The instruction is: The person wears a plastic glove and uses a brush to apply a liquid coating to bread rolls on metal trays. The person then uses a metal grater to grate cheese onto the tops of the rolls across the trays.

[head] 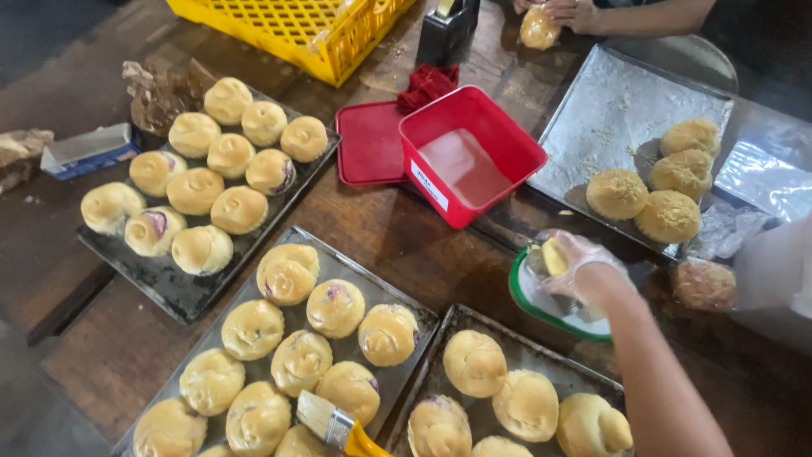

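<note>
Our gloved right hand (579, 264) has its fingers closed on a yellow lump (554, 256) over the green-rimmed bowl (529, 300); pastry brush (334, 425) below; left hand unseen.

A pale yellow lump (554, 256) is pinched in the gloved right hand (578, 264). A green-rimmed bowl (541, 309) is seen directly beneath that hand.

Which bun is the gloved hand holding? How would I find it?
Find the red square tub mid-table, then look right to the green-rimmed dish below it. The gloved right hand hovers over that dish, pinching a small yellow piece, far smaller than the round buns on the trays.
</note>
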